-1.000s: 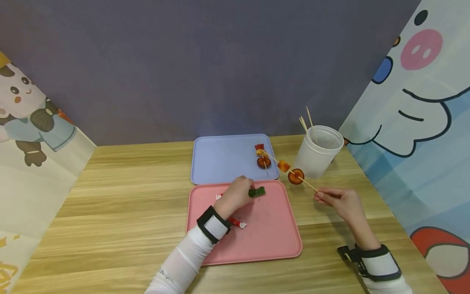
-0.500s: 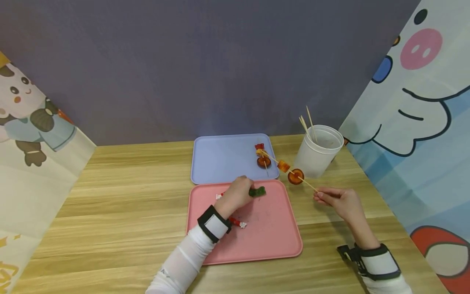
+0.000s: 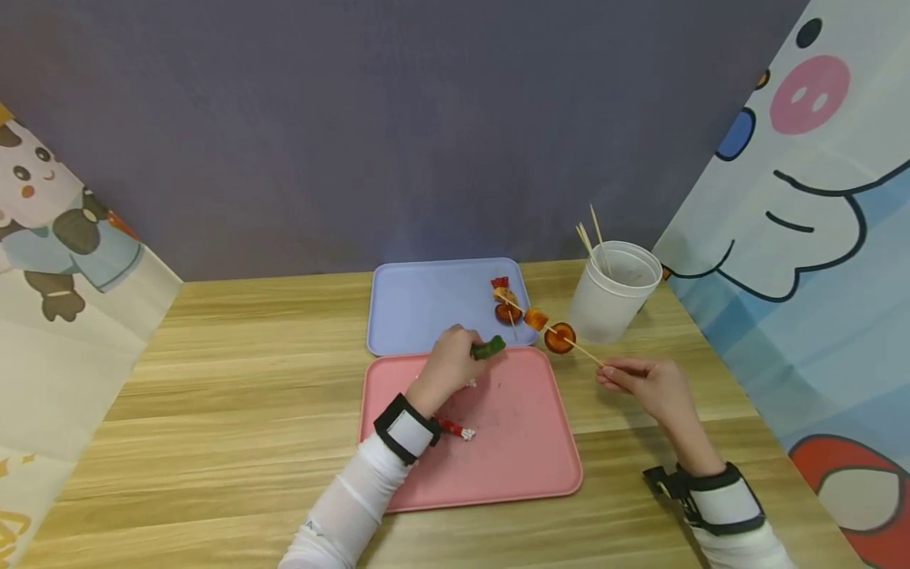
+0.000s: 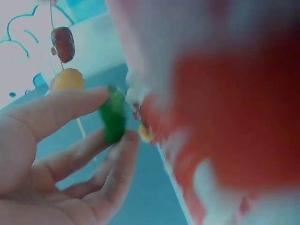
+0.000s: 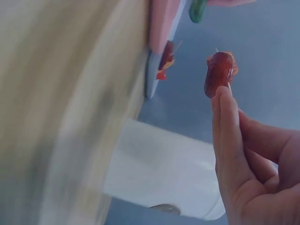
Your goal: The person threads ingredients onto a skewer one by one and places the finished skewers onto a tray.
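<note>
Between thumb and fingertips, my left hand (image 3: 449, 365) pinches a short curved green vegetable piece (image 3: 488, 348), held over the back of the pink tray (image 3: 512, 462). My right hand (image 3: 652, 389) pinches the near end of a thin wooden skewer (image 3: 584, 352). On that skewer sit a round reddish-brown slice (image 3: 560, 338) and an orange chunk (image 3: 536, 318). Its far tip points towards the left hand, apart from the green piece. In the left wrist view the green piece (image 4: 113, 115) shows between the fingers, near the threaded pieces. Red pieces with white ends (image 3: 455, 428) lie on the pink tray, partly hidden by the left arm.
Behind the pink tray lies a blue tray (image 3: 426, 308). At its right end rests a loaded skewer with a brown round slice (image 3: 506, 314) and a red piece (image 3: 500, 282). A white tub (image 3: 600, 312) holding several bare skewers stands at the back right.
My left hand has lifted the green piece off the pink tray, up and slightly back. My right hand has shifted a little left with the skewer.
</note>
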Available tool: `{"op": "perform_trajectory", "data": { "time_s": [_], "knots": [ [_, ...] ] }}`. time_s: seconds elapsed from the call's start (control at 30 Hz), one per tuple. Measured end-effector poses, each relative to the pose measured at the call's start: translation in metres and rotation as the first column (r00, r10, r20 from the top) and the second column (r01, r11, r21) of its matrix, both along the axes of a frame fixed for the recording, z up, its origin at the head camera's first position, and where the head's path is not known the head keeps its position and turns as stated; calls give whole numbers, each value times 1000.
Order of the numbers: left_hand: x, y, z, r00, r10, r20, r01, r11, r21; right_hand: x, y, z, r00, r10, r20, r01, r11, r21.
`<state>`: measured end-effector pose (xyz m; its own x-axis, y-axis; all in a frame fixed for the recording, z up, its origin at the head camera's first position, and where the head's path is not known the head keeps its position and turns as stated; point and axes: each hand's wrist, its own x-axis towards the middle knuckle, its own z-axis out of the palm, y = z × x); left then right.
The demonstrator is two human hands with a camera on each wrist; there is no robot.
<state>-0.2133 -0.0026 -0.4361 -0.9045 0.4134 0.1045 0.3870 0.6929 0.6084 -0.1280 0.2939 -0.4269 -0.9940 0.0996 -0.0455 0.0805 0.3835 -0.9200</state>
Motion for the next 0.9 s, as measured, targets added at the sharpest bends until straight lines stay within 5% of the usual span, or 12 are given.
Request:
{"op": "perform_trajectory", "data": {
  "time_s": [0.13,0.37,0.63,0.9],
  "knots": [
    [-6,-15,10,994,103,-38,-97,985,145,0,-12,11,999,14,-32,-15,1000,-8],
    [-14,-36,30,957,272,-98,-221,907,359,-2,-18,12,996,20,-92,-25,998,-53],
    [-18,-49,38,927,349,-136,-245,839,486,-2,-28,23,994,47,-102,-44,999,32],
    [-20,-57,43,911,397,-115,-256,761,597,0,-40,36,988,79,-131,-78,997,13]
  ]
}}
